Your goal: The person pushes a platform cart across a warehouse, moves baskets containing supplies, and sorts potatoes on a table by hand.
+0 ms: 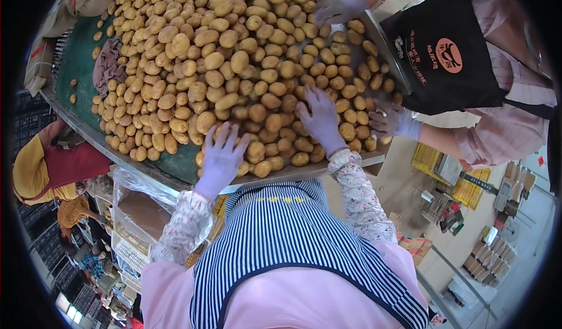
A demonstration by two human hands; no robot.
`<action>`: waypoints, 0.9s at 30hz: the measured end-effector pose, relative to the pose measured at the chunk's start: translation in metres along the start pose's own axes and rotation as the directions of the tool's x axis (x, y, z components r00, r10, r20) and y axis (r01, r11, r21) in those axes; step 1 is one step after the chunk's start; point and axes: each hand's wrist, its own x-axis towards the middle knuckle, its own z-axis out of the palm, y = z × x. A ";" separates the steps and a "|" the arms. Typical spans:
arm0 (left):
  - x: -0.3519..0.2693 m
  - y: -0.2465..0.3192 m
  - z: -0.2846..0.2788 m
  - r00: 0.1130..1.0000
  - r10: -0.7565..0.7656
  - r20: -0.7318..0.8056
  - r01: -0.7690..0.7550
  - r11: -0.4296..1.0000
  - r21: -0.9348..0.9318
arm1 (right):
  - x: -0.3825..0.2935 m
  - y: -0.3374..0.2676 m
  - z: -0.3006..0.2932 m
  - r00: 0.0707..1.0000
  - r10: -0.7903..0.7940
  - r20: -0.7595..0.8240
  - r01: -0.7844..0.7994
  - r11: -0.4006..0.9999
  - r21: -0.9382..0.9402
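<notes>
A large heap of potatoes covers most of a metal-rimmed sorting table before me. Both my hands wear thin pale lavender gloves. My left hand lies with spread fingers at the near edge of the heap, its fingertips touching potatoes beside a bare patch of green table surface. Farther right, my right hand reaches deeper in, resting on potatoes with its fingers apart. Neither hand has a potato gripped that I can see. Some potatoes between my hands look blurred.
At right, a co-worker in a black apron has one gloved hand on the far potatoes and another by the table's right corner. A crumpled mauve cloth lies left of the heap. Yellow crates stand on the floor.
</notes>
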 end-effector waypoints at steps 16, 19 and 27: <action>0.059 0.121 0.049 0.996 -0.084 0.017 0.086 0.986 -0.144 | -0.107 0.029 0.010 0.980 -0.182 0.075 0.196 0.938 -0.285; 0.100 0.097 0.057 0.996 -0.022 0.090 0.029 0.997 -0.071 | -0.121 0.047 -0.005 0.999 -0.031 -0.020 0.024 0.948 -0.317; 0.224 0.033 0.037 0.999 0.022 -0.030 -0.017 0.990 0.143 | -0.130 0.039 -0.008 0.986 0.051 -0.159 -0.075 0.986 -0.147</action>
